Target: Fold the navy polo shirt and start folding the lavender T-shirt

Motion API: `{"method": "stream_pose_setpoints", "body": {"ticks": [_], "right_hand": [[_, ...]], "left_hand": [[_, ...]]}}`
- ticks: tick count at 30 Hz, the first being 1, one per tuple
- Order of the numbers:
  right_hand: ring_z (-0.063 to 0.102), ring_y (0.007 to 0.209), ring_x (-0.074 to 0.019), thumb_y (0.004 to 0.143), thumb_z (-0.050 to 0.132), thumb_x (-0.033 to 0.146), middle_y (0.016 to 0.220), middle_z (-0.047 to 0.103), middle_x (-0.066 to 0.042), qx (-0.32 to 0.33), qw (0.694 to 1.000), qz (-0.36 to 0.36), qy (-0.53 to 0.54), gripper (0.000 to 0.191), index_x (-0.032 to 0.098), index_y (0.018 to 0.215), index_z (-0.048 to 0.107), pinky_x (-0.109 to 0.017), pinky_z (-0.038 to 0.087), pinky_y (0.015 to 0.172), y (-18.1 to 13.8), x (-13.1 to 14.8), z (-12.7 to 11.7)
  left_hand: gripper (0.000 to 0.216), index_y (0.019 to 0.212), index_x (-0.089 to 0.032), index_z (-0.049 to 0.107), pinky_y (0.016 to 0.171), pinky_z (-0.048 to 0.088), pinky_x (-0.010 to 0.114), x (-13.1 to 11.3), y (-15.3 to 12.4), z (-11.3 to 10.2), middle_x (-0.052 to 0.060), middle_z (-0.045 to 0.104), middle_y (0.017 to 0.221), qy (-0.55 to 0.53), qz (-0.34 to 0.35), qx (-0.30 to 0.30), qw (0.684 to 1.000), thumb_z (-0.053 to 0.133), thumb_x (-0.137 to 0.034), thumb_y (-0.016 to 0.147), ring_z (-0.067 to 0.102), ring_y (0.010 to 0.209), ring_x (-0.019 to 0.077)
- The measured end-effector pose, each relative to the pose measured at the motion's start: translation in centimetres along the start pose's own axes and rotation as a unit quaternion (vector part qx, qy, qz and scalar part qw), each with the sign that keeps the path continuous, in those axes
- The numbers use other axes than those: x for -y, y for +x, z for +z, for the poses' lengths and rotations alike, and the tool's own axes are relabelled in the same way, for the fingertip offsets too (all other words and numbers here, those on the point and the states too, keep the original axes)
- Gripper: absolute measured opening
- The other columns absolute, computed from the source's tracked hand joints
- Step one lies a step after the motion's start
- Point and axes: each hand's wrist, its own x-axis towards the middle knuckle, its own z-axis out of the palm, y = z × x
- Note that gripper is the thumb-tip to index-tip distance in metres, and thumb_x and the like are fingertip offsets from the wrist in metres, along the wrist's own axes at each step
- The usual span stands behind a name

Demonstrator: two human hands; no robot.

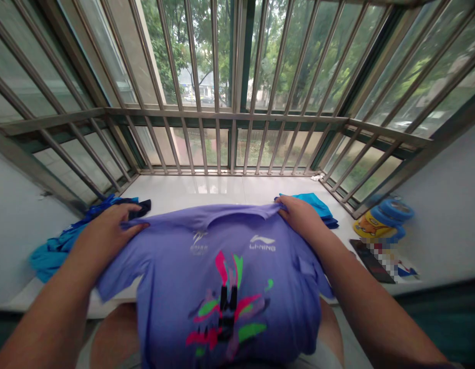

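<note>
**Purple shirt spread front-up, held at both shoulders**

A purple short-sleeved sports shirt (222, 277) with a white logo and a pink, green and black print is laid front-up across the near edge of the white window ledge (206, 192). Its collar lies on the ledge, and its lower half hangs over the edge onto the person's lap. No fold is seen in it yet: both sleeves are spread out and the body lies open.

The shirt's left shoulder is pinched by the closed fingers of the left hand (106, 228). The right shoulder, just beside the collar, is gripped by the fingers of the right hand (299, 215).

A heap of loose blue garments (48, 253) lies at the left end of the ledge, touching the left wrist. A folded turquoise garment (318, 205) lies just behind the right hand. Blue discs stacked on a yellow object (379, 220) and a dark flat strip (372, 261) are kept at the right end, apart from the shirt. The far edge is closed off by metal window bars (222, 138).
</note>
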Motion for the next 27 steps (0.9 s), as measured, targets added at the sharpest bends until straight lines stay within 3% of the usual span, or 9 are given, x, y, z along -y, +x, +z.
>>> {"method": "stream_pose_setpoints", "body": {"ticks": [2, 5, 9, 12, 15, 20, 24, 27], "right_hand": [[0.063, 0.118, -0.0337, 0.1, 0.057, 0.015, 0.125, 0.071, -0.021, -0.017, 0.994, 0.02, -0.105, 0.029, 0.015, 0.125, 0.071, -0.045, 0.047, 0.101, 3.0, 1.1, 3.5], [0.059, 0.13, -0.0337, 0.102, 0.059, 0.021, 0.145, 0.064, -0.021, 0.003, 0.994, 0.013, -0.111, 0.042, 0.014, 0.143, 0.063, -0.044, 0.045, 0.109, 3.3, 3.2, 9.5], [0.043, 0.155, -0.0359, 0.105, 0.059, 0.03, 0.169, 0.047, -0.018, 0.07, 0.996, -0.004, -0.057, 0.057, 0.016, 0.16, 0.052, -0.053, 0.033, 0.127, -1.0, 4.5, 17.4], [0.034, 0.162, -0.0395, 0.106, 0.06, 0.035, 0.176, 0.038, -0.015, 0.11, 0.993, 0.016, -0.041, 0.062, 0.022, 0.165, 0.047, -0.065, 0.027, 0.129, -4.5, 3.4, 21.2], [0.032, 0.163, -0.0409, 0.109, 0.055, 0.043, 0.177, 0.036, -0.015, 0.102, 0.993, 0.056, -0.03, 0.062, 0.024, 0.167, 0.046, -0.068, 0.026, 0.128, -7.1, 1.4, 22.3], [0.031, 0.164, -0.0386, 0.109, 0.051, 0.046, 0.177, 0.036, -0.014, 0.098, 0.993, 0.067, -0.028, 0.062, 0.023, 0.167, 0.047, -0.066, 0.023, 0.13, -9.5, -1.3, 21.9], [0.031, 0.164, -0.0404, 0.109, 0.049, 0.045, 0.176, 0.038, -0.014, 0.086, 0.993, 0.073, -0.03, 0.061, 0.024, 0.166, 0.049, -0.072, 0.019, 0.129, -10.2, -1.4, 22.2], [0.029, 0.164, -0.0412, 0.11, 0.047, 0.042, 0.174, 0.04, -0.017, 0.057, 0.997, 0.054, -0.023, 0.06, 0.021, 0.166, 0.049, -0.073, 0.017, 0.129, -9.7, 0.7, 23.0]], "left_hand": [[0.048, 0.135, -0.013, 0.07, 0.101, 0.055, 0.046, -1.5, 1.0, 2.6, 0.007, 0.072, 0.121, 0.046, 0.053, 0.06, 0.996, 0.042, -0.04, 0.105, 0.069, 0.118, 0.0293], [0.042, 0.136, -0.015, 0.071, 0.115, 0.051, 0.043, -6.1, 0.1, 8.8, 0.015, 0.071, 0.142, 0.002, 0.109, 0.13, 0.986, 0.051, -0.02, 0.099, 0.065, 0.132, 0.0303], [0.048, 0.147, -0.015, 0.066, 0.127, 0.04, 0.054, -10.8, -5.1, 16.9, 0.019, 0.055, 0.165, -0.06, 0.114, 0.196, 0.972, 0.051, -0.033, 0.106, 0.052, 0.152, 0.0353], [0.055, 0.159, -0.02, 0.057, 0.128, 0.035, 0.06, -10.7, -9.2, 19.9, 0.017, 0.045, 0.173, -0.05, 0.093, 0.214, 0.971, 0.05, -0.039, 0.107, 0.043, 0.159, 0.037], [0.06, 0.164, -0.022, 0.052, 0.131, 0.03, 0.06, -9.0, -12.2, 20.2, 0.015, 0.039, 0.176, -0.042, 0.078, 0.207, 0.974, 0.047, -0.044, 0.108, 0.037, 0.162, 0.0365], [0.062, 0.164, -0.022, 0.053, 0.129, 0.031, 0.064, -6.6, -17.3, 19.2, 0.014, 0.038, 0.177, -0.04, 0.045, 0.197, 0.979, 0.044, -0.045, 0.107, 0.037, 0.162, 0.0387], [0.055, 0.151, -0.02, 0.063, 0.122, 0.044, 0.058, -5.1, -20.2, 17.9, 0.018, 0.058, 0.162, -0.079, -0.003, 0.156, 0.985, 0.04, -0.044, 0.107, 0.054, 0.149, 0.0363], [0.058, 0.143, -0.012, 0.064, 0.111, 0.052, 0.053, -3.8, -19.4, 16.2, 0.024, 0.067, 0.141, -0.069, -0.091, 0.097, 0.989, 0.036, -0.048, 0.108, 0.064, 0.13, 0.0375]]}}
